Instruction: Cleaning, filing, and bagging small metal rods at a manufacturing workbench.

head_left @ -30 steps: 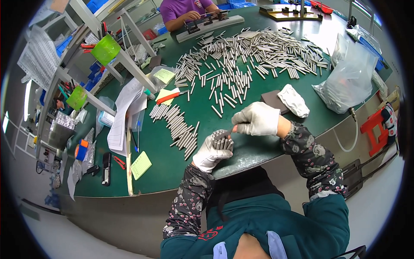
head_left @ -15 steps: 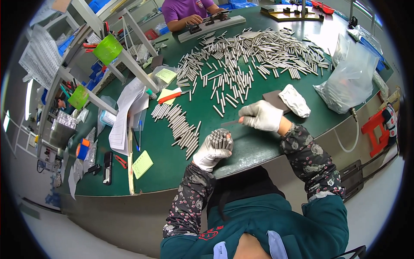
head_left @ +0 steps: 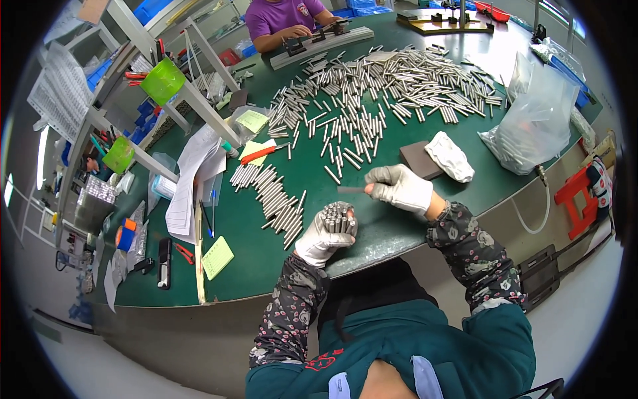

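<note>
My left hand (head_left: 321, 241), in a white glove, is closed around an upright bundle of short metal pins (head_left: 337, 219), their ends facing up. Beyond it and to the right, my gloved right hand (head_left: 403, 189) pinches a thin, flat grey strip (head_left: 349, 190) between thumb and fingers. That strip points left, above the far side of the bundle and apart from it. Left of my left hand, a slanting row of similar metal pins (head_left: 274, 197) lies on the green table (head_left: 266, 266). A large loose pile of pins (head_left: 362, 126) spreads beyond both hands.
A brown block (head_left: 419, 159) and a crumpled white glove (head_left: 450, 157) lie beyond my right hand. A clear plastic bag (head_left: 531, 130) stands at the right. Left are an orange-handled tool (head_left: 259, 155), papers (head_left: 186, 193) and a notepad (head_left: 217, 258). Across the table, a person in purple (head_left: 279, 23) works.
The grey strip has turned from slanting to nearly level as my right hand shifted slightly. My left hand keeps its hold on the pins. The whole view has moved a little.
</note>
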Demonstrator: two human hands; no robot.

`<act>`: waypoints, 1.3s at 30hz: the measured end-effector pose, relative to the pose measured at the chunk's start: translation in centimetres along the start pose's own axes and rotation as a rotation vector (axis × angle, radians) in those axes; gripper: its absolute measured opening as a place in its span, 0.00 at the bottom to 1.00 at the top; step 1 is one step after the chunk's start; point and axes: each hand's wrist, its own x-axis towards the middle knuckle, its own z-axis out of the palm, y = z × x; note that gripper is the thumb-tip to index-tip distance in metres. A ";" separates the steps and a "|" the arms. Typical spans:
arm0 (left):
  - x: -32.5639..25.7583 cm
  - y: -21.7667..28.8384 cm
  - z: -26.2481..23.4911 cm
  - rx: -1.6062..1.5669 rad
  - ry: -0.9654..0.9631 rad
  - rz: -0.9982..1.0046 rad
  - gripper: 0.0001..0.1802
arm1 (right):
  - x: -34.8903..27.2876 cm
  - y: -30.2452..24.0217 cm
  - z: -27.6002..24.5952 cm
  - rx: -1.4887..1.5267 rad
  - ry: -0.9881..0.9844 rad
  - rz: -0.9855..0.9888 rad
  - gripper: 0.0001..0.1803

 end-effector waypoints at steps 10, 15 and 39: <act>-0.1 -0.1 0.0 0.136 0.030 -0.025 0.24 | 1.1 -1.6 4.0 -0.065 -0.014 0.145 0.16; -0.2 -0.2 0.6 0.162 0.040 0.004 0.25 | 0.6 -1.8 4.1 -0.158 -0.047 0.187 0.16; -0.2 -0.9 0.9 0.207 0.127 0.016 0.32 | -2.2 -1.0 -0.6 -0.420 -0.059 -0.018 0.18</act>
